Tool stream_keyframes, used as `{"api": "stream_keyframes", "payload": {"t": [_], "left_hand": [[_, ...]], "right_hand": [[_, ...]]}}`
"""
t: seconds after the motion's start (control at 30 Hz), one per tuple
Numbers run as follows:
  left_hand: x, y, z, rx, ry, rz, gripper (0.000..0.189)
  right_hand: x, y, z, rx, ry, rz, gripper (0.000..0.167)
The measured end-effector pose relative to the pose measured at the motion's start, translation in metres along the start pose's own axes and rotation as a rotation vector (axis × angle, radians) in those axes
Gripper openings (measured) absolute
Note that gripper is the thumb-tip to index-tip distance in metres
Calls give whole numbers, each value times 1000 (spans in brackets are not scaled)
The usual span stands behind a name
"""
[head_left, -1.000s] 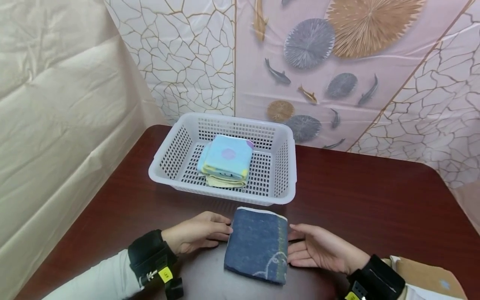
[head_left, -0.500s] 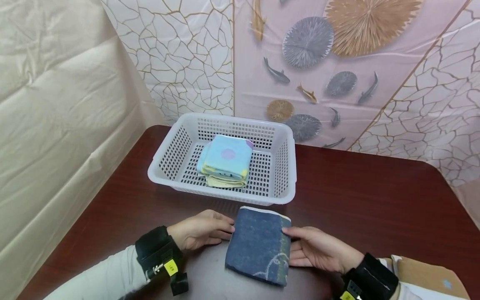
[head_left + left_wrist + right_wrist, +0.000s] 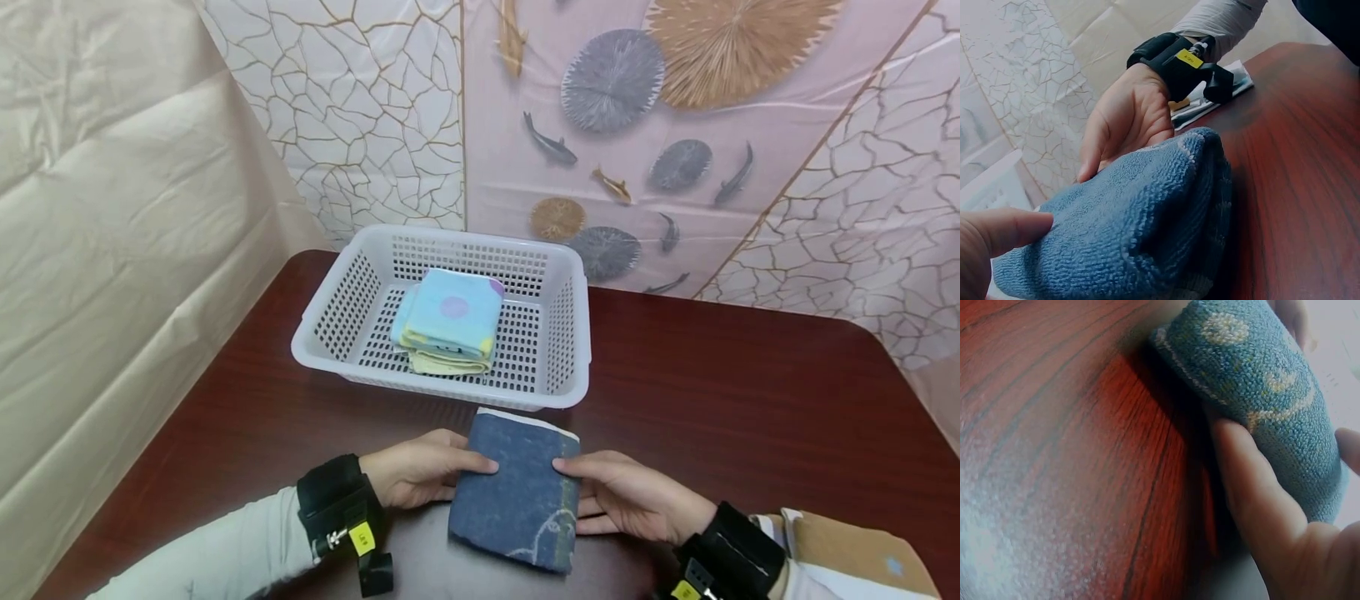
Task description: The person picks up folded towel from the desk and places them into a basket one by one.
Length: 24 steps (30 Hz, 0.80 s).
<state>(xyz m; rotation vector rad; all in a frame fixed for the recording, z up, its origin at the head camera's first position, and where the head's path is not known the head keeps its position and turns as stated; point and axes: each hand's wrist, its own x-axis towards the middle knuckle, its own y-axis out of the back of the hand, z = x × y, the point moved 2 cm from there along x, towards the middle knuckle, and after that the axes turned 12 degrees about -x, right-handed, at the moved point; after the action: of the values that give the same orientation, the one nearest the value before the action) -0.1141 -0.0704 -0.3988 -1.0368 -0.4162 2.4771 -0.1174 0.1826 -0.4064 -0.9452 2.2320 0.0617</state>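
Observation:
A folded dark blue towel (image 3: 517, 492) with a white edge and a pale line pattern is held between both hands at the front of the table. My left hand (image 3: 423, 468) grips its left side, thumb on top and fingers underneath. On the right side my right hand (image 3: 633, 496) pinches it the same way, thumb over the top. In the left wrist view the towel (image 3: 1122, 219) shows thick looped folds with a gap at its near end. The right wrist view has fingers under the towel (image 3: 1266, 406), which appears slightly raised off the tabletop.
Behind the towel stands a white perforated basket (image 3: 570, 333) holding folded towels (image 3: 453, 312), light blue over pale yellow. A brown and white folded cloth (image 3: 855, 546) lies at the right, by the right forearm. The dark red wooden table (image 3: 720, 392) meets patterned wall cloth at the back.
My left hand has moved right and now has its thumb over the towel's left side. My right thumb has come onto the right side, where the hand was only beside it.

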Motion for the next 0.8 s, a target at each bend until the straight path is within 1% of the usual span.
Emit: {"api": "stream_keyframes", "payload": {"t": [0.1,0.27,0.4,0.5,0.67,0.8], "left_hand": [[1,-2,-1,-17,5,-8,42],[1,-6,-2,-42,0,-32,40],[0,-10,-1,-36,3,-13,37],[0,-13,1,-13,4,2,38],[-2,-17,2,1,-7,-4,41],[-1,-18,2,2,-2,5,42]], "right_hand": [[2,-2,0,-3,0,10,53],[3,-6,-1,-2,38,11,58],[3,-9,-3,0,70,27,61],[2,-10,-4,6,85,46,62],[1,-11,-5,15,99,63,64],[-1,-11,-5,23,110,65,61]]}}
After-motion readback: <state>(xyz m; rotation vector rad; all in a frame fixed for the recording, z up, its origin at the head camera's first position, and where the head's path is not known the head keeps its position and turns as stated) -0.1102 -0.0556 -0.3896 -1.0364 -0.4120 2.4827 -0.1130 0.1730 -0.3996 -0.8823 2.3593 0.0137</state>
